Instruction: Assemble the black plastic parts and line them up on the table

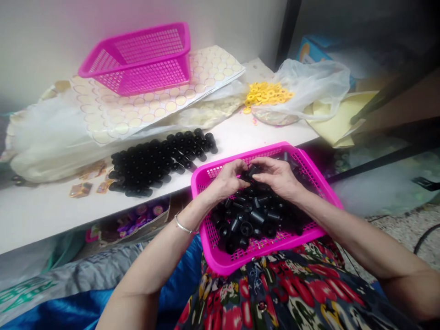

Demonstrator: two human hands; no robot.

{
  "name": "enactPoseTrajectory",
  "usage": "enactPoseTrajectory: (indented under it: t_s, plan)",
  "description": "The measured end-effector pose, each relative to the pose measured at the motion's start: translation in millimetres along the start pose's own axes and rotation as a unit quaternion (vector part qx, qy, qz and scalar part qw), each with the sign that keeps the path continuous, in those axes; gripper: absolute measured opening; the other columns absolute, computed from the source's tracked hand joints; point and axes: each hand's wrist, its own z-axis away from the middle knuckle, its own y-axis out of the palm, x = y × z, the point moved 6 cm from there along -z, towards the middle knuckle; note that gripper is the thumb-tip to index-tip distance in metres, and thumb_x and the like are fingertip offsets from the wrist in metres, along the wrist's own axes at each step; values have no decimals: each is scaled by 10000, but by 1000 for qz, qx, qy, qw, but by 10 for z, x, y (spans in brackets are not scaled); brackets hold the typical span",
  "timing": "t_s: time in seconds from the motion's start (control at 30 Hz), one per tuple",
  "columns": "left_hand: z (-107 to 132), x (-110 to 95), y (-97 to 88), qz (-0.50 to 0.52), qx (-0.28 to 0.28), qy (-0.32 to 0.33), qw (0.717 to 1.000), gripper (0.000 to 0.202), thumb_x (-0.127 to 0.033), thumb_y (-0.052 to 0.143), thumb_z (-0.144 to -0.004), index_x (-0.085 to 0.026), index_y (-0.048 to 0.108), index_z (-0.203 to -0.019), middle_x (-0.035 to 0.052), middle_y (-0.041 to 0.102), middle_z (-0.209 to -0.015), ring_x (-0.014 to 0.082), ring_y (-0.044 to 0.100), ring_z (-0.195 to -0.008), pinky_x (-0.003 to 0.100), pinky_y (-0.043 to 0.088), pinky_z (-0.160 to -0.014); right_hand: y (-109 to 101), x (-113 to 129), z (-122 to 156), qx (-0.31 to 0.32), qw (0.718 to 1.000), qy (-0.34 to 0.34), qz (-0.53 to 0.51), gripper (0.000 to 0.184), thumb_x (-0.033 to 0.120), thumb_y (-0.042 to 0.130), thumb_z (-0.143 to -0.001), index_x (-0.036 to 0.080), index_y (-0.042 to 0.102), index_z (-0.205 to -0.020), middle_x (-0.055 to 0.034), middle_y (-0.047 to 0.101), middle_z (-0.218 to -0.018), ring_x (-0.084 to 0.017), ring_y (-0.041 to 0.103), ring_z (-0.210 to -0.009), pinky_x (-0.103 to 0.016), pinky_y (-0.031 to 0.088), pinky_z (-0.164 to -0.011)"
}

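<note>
The left hand (229,179) and right hand (277,176) meet over the pink basket (220,259) on the lap, fingers pinched together on one small black cap (250,172). Best kept low over the pile, so a slip drops it back in.

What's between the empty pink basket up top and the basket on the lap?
In the head view, a sheet of round stickers, then rows of black caps on the white table.

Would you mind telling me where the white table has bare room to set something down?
The table is bare along its near edge, in front of the black caps, and in a patch between them and the yellow rings. The back is crowded: sticker sheets, upturned basket, plastic bags.
</note>
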Motion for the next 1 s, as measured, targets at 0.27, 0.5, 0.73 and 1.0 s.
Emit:
enactPoseTrajectory:
  t_s: [0.27, 0.5, 0.73, 1.0]
  plan:
    - [29, -26, -68, -37, -5, -6, 999, 369, -46, 676, -527, -65, 516, -859, -3, 528, -755, 86, 466, -690, 216, 363, -620, -38, -41, 17, -50, 999, -1, 19, 400, 175, 773, -552, 136, 645, -929, -30, 651, -900, -113, 607, -805, -268, 501, -791]
    - [57, 27, -78, -84, -3, -7, 996, 320, -115, 696, -569, -67, 541, -845, 24, 552, -785, 109, 490, -729, 245, 393, -680, -6, -46, 2, -24, 998, -2, 56, 394, 196, 768, -579, 140, 628, -943, -36, 640, -911, -121, 600, -823, -283, 498, -817]
    - [32, 41, -77, -39, -20, -10, 999, 393, -108, 721, -533, -52, 545, -880, 36, 554, -804, 101, 490, -730, 243, 408, -695, 49, -10, 7, 2, 990, -31, 140, 336, 248, 753, -628, 147, 667, -937, -40, 652, -916, -143, 612, -815, -309, 509, -815]
    - [143, 37, -84, -23, -28, 31, 999, 509, -118, 699, -618, -73, 533, -1098, 80, 605, -1025, 141, 565, -911, 260, 449, -838, 389, -136, 129, 237, 868, -64, 432, 895, 597, 519, -805, -7, 311, -1432, -177, 185, -1488, -290, 133, -1415, -476, 192, -1155]
